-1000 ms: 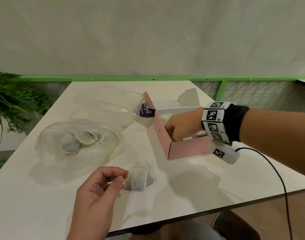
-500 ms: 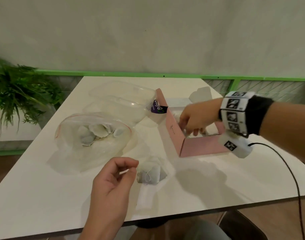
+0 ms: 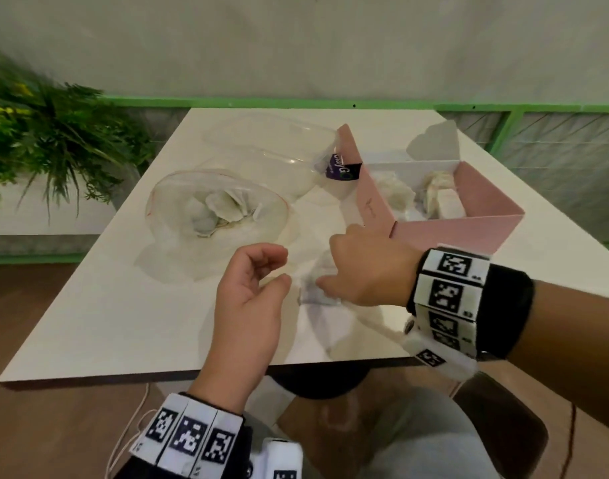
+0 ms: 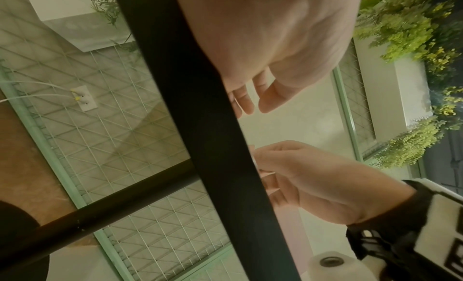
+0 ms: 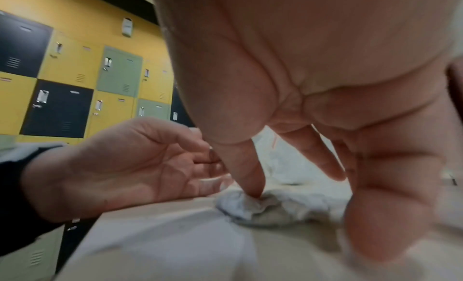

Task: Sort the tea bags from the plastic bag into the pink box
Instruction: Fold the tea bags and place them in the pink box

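A small heap of loose tea bags lies on the white table near its front edge. My right hand reaches down over the heap with straight, spread fingers. In the right wrist view one fingertip touches a crumpled tea bag. Just left of the heap hovers my left hand, loosely curled and holding nothing. The open pink box stands to the right with tea bags inside. Further left, the clear plastic bag holds more tea bags.
An empty clear plastic container sits behind the bag, with a purple-tagged packet against the box's raised flap. A green plant stands off the table's left side. A chair and my legs are below the front edge.
My right hand has come out of the pink box and moved down-left onto the loose tea bags. My left hand's fingers have loosened. The head view has tilted down.
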A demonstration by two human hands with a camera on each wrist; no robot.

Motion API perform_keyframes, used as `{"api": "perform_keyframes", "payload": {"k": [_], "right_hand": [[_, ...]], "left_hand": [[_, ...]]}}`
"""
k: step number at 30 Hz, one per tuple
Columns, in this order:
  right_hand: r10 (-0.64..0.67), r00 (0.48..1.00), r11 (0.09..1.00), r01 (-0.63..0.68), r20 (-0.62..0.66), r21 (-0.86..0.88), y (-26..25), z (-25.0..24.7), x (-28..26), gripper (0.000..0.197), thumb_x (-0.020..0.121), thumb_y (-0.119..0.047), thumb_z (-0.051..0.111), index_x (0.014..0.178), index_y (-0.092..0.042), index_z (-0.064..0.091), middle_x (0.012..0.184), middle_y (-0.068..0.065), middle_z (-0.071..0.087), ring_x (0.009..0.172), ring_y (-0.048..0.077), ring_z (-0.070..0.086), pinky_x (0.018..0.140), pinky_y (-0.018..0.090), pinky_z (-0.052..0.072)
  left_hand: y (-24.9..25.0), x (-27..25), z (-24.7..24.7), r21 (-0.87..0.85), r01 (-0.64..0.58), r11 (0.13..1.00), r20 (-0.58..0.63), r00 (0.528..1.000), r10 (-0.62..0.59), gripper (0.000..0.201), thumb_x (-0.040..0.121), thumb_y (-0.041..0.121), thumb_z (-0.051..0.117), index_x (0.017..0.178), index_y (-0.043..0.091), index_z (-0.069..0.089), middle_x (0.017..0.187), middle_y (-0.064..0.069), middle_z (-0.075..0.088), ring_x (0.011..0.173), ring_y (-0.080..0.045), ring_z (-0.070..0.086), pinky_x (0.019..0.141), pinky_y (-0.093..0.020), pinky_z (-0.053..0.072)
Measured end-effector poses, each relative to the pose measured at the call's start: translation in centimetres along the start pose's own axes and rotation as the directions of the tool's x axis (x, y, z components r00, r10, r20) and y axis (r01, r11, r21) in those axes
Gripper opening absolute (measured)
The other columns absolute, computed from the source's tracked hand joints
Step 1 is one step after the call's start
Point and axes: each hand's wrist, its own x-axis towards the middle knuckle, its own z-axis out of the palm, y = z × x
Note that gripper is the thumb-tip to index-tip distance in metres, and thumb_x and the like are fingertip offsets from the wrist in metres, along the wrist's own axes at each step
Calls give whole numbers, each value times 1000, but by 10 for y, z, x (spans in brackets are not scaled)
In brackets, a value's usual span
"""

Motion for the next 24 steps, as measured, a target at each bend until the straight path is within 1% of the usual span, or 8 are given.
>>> {"api": "perform_keyframes", "payload": {"k": [5, 7, 9, 12, 15, 18, 21, 24], "right_hand": [[-21, 1000, 990, 23, -17, 137, 3, 12, 10, 29, 92, -26, 61, 107, -2, 62, 106, 16, 67, 85, 24, 60, 70, 34, 48], [-49, 999, 967, 53, -25, 249, 6, 12, 8, 19, 89, -25, 65, 101, -9, 64, 101, 7, 67, 85, 20, 59, 68, 30, 46], [-115, 990, 893, 137, -78, 428, 8, 11, 2, 15, 87, -29, 72, 93, -18, 62, 92, -2, 63, 80, 15, 59, 66, 27, 47], [-154, 965, 715, 256, -210, 651, 8, 9, -11, 13, 85, -23, 78, 93, -20, 69, 80, -8, 68, 66, 9, 59, 63, 26, 51], [-90, 938, 582, 321, -333, 747, 4, 16, -14, 21, 83, -10, 78, 100, -19, 69, 88, -2, 71, 69, 14, 65, 67, 33, 57], [31, 910, 485, 348, -413, 802, -3, 27, -15, 34, 81, -2, 77, 110, -18, 67, 98, 3, 64, 62, 0, 58, 61, 21, 53], [199, 886, 409, 313, -419, 857, -7, 41, -16, 43, 81, -13, 81, 119, -21, 61, 99, -4, 57, 66, 0, 55, 63, 19, 52], [271, 894, 289, 277, -356, 916, -11, 57, -18, 44, 78, -24, 85, 116, -23, 61, 94, -2, 61, 71, 12, 61, 62, 27, 53]], "left_hand": [[2, -1, 0, -11, 21, 1000, 4, 1000, -21, 33, 90, -9, 63, 109, 18, 66, 115, -1, 70, 115, -16, 64, 108, -42, 49], [3, -1, 0, -15, 40, 999, 15, 999, -40, 35, 88, -5, 65, 112, 20, 64, 118, 1, 69, 117, -13, 63, 105, -41, 50], [3, -1, -1, -51, 67, 996, 34, 997, -65, 42, 80, 5, 69, 117, 24, 62, 123, 5, 68, 118, -10, 63, 98, -36, 52], [4, 1, -1, -118, 144, 983, 98, 986, -132, 53, 74, 13, 69, 124, 27, 60, 121, 4, 70, 110, -13, 69, 82, -29, 56], [7, 1, 2, -124, 207, 970, 179, 967, -184, 42, 89, 1, 69, 126, 18, 62, 104, -8, 78, 93, -23, 74, 76, -36, 58], [8, 1, 3, -103, 185, 977, 185, 969, -164, 24, 97, -1, 61, 116, 10, 69, 101, -17, 78, 92, -28, 74, 83, -46, 61], [9, 2, 2, -116, 176, 978, 168, 974, -155, 22, 98, -1, 61, 116, 8, 69, 102, -15, 78, 92, -29, 75, 74, -38, 62], [10, 3, 0, -165, 186, 969, 150, 975, -161, 27, 95, -5, 62, 119, 8, 65, 105, -14, 78, 92, -28, 76, 68, -31, 60]]}}
